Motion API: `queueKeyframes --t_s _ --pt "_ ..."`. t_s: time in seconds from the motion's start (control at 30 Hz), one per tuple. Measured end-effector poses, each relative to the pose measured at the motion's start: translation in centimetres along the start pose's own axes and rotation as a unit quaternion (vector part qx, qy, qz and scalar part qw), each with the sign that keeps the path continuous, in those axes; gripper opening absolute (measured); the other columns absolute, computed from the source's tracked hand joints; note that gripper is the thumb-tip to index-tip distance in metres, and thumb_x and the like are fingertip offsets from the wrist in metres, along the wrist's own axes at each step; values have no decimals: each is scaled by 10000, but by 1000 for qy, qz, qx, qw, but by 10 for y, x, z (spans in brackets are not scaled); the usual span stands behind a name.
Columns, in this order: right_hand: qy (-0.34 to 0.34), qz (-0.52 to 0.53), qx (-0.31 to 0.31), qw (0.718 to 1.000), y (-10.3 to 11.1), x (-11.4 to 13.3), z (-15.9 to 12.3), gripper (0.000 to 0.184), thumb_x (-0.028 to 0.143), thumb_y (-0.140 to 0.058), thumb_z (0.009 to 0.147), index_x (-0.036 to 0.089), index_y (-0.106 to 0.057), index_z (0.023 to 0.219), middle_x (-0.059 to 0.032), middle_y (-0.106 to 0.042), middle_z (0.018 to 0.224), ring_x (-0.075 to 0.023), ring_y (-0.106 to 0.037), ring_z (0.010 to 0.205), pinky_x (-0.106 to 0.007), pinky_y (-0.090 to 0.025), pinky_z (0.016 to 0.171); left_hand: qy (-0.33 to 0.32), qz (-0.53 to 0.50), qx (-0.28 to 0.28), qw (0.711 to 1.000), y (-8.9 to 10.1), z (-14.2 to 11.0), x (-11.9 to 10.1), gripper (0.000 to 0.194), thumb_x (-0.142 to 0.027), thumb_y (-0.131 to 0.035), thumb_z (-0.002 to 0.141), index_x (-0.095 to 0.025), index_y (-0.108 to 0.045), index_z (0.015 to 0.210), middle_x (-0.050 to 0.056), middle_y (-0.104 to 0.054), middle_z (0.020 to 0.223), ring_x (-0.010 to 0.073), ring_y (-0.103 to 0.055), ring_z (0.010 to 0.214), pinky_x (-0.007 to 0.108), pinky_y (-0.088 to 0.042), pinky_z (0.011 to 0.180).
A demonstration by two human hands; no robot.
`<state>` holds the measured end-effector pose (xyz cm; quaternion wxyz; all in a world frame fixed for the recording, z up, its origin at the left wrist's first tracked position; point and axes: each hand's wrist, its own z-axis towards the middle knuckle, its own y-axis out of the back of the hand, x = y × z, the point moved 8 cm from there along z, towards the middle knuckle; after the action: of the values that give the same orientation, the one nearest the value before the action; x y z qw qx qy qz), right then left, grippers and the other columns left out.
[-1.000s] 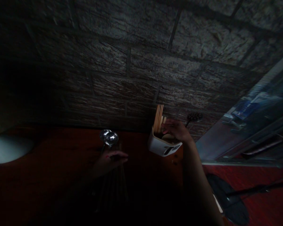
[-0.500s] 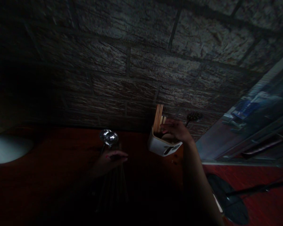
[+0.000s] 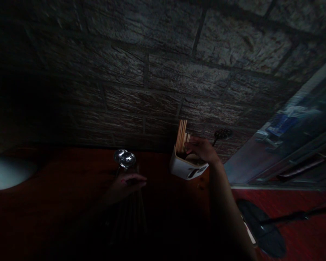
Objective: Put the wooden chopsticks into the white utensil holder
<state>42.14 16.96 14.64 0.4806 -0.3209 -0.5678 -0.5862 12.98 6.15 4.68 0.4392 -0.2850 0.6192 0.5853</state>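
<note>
My right hand [image 3: 202, 149] reaches down over a white utensil holder [image 3: 183, 169] with dark markings. Its bent fingertips close on the tops of short chopsticks [image 3: 188, 138] standing in it. Longer wooden chopsticks [image 3: 181, 136] rise just left of the fingers. A slotted spoon [image 3: 223, 133] with a dark head sticks up behind this hand. My left hand [image 3: 126, 185] is held low over the table, thumb and forefinger stretched out with a gap between them. Beyond it lie two shiny metal ladles [image 3: 127, 160]. Thin sticks [image 3: 141, 208] run beneath the hand; deep shadow hides their lower ends.
A rough brick wall [image 3: 163, 69] rises behind the reddish wooden table [image 3: 78, 170]. A pale rounded object [image 3: 11, 173] is at the far left. To the right are a glass-panelled door [image 3: 282, 127], red floor [image 3: 306, 203] and a round black stand base [image 3: 263, 226].
Both hands keep nearly the same places and poses. The view has shifted very slightly; the right fingers stay at the chopsticks in the holder.
</note>
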Motion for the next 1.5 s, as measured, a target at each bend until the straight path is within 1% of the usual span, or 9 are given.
queueKeyframes --t_s 0.13,0.3,0.4,0.57,0.73,0.83,0.93,1.4,1.5 --pt "22 -3 -12 1000 2 7 -2 321 439 -736 680 177 -681 858 -54 -715 909 -132 -640 566 -225 -456 490 1 3 0 1000 1 0 -4 182 -396 -686 771 -282 -760 892 -2 -782 930 199 -715 888 317 -559 850" --pt "29 -15 -40 999 9 7 -1 335 476 -737 681 182 -656 819 -36 -693 779 -138 -596 573 -243 -437 517 -2 -1 2 1000 0 0 -3 190 -407 -682 775 -283 -762 895 -3 -780 913 198 -715 875 315 -559 848" --pt "59 -31 -56 996 15 13 -3 312 471 -734 704 180 -643 770 -14 -664 698 -130 -561 572 -243 -412 537 2 -7 3 1000 0 0 -3 197 -404 -677 778 -274 -762 898 2 -780 911 198 -715 867 307 -565 830" --pt "116 -102 -56 986 18 25 -7 290 469 -691 773 182 -665 803 -6 -658 721 -129 -538 606 -245 -389 576 10 -11 4 1000 0 0 -5 190 -400 -683 774 -271 -759 890 -2 -779 921 197 -714 875 294 -565 827" --pt "99 -144 -47 984 14 20 -6 268 450 -667 780 184 -654 760 -18 -668 722 -145 -550 620 -258 -403 599 -1 -8 6 1000 1 -1 -9 192 -393 -675 782 -265 -759 899 1 -781 922 198 -711 885 299 -557 842" --pt "100 -177 -52 978 13 20 -5 294 452 -644 788 184 -604 677 0 -600 618 -132 -490 572 -252 -362 556 -6 -11 9 1000 1 -1 -12 192 -388 -668 787 -260 -756 900 2 -778 901 187 -709 857 296 -557 831" --pt "106 -196 -61 973 14 22 -5 321 458 -631 795 186 -558 642 7 -570 593 -123 -464 555 -251 -338 546 -3 -18 11 1000 1 -1 -9 204 -391 -661 793 -252 -752 912 6 -775 895 182 -706 848 295 -557 825" --pt "97 -215 -53 970 11 21 -4 353 517 -610 780 182 -599 667 -12 -585 630 -140 -495 583 -266 -365 571 17 -13 21 1000 -1 0 0 228 -424 -656 806 -261 -750 934 2 -773 911 187 -701 874 295 -543 842" --pt "91 -214 -54 971 12 22 -5 351 509 -623 772 180 -597 651 -6 -555 605 -139 -478 578 -265 -353 563 12 -8 19 1000 -1 0 2 223 -418 -655 812 -262 -751 939 2 -772 920 186 -698 886 291 -539 852"
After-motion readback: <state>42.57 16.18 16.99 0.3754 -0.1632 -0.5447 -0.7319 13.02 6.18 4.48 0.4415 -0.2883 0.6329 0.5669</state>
